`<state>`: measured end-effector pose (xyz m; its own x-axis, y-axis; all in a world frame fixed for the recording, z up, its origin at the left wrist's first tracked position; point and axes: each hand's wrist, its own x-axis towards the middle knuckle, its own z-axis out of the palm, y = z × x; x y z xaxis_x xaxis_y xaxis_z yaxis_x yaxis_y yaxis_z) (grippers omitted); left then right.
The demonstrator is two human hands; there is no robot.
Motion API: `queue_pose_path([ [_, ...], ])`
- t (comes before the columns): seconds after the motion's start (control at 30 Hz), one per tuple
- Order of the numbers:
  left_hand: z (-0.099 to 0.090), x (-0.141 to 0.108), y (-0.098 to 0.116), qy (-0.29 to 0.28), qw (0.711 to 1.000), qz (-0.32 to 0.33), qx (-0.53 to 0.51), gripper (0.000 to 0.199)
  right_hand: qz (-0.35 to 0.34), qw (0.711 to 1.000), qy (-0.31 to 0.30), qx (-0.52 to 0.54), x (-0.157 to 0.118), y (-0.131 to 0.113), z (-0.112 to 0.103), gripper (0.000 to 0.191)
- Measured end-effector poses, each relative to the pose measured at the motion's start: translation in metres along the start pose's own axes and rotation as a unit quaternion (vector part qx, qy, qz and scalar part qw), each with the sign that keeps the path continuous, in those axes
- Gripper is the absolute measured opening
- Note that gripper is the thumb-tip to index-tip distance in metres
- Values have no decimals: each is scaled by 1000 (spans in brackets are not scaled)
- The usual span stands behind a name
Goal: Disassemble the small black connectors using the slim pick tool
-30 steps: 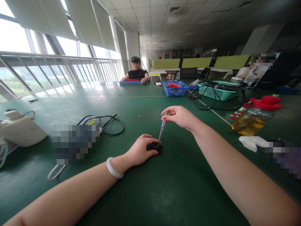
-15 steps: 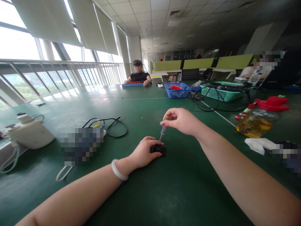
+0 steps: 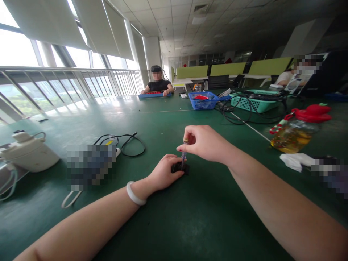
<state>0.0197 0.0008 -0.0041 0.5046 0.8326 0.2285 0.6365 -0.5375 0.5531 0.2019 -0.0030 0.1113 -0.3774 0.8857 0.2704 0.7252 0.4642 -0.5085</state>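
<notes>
A small black part lies on the green table, near the middle of the view. My left hand, with a white band at its wrist, grips the part between thumb and fingers from the left. My right hand pinches the top of a screwdriver with a clear handle. The screwdriver stands nearly upright, its lower end down at the black part. Its tip is too small to make out.
Blurred device and black cable at left, beside a white container. At right, a red-lidded jar and white tissue. Farther back, a blue basket, a green basket and a person with a blue tray.
The screwdriver has gone from leaning right to nearly upright. My right hand has shifted left and sits lower over the part. The whole view has shifted slightly.
</notes>
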Motion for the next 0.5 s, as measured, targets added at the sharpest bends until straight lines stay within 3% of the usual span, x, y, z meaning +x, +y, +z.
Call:
queue_pose_path([
  [0.5, 2, 0, -1, 14, 1000, -25, 6, 25, -51, 998, -34, -22, -10, -16, -2, 21],
])
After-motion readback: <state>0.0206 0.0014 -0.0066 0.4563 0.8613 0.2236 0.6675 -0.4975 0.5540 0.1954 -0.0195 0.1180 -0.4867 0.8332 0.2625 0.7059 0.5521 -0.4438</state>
